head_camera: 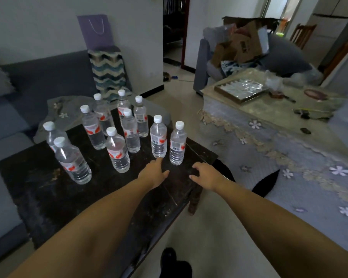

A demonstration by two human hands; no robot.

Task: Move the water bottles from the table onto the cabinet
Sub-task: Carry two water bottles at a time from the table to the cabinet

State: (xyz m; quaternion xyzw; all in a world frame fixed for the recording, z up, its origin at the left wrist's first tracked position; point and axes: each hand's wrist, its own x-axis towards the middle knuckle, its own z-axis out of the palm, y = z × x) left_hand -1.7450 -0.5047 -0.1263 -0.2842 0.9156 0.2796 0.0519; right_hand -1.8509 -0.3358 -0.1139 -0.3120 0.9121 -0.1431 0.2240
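Clear plastic water bottles (158,137) stand crowded on the dark tabletop (38,177), and with my left hand (153,173) and right hand (206,175) both empty, fingers loose, I risk toppling neighbours reaching in.

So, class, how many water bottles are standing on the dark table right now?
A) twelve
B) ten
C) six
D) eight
B: ten capped water bottles stand upright on the dark table, and neither the left hand nor the right hand holds one yet.
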